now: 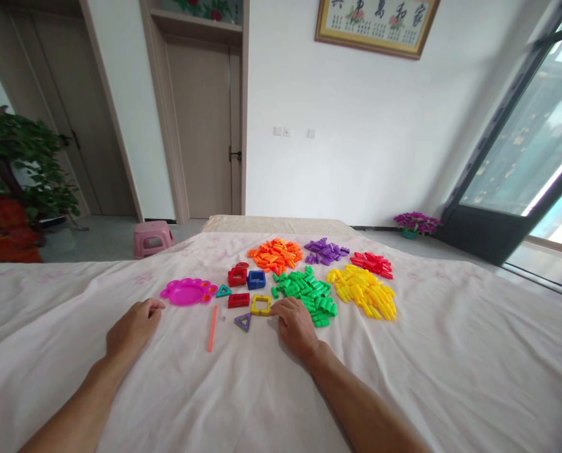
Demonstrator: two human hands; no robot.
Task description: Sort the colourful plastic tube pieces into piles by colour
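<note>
My left hand rests on the cloth with its fingers curled together, just below the magenta tray; whether anything is inside cannot be made out. My right hand touches the right edge of a yellow square frame with its fingertips, its other fingers bent. Left of that frame lie a red piece and a purple triangle. A blue square, another red piece and a teal triangle are farther back. An orange stick lies between my hands.
Piles of green, yellow, orange, purple and red pieces lie on the white cloth. Beyond the table stand a pink stool and a pot of purple flowers.
</note>
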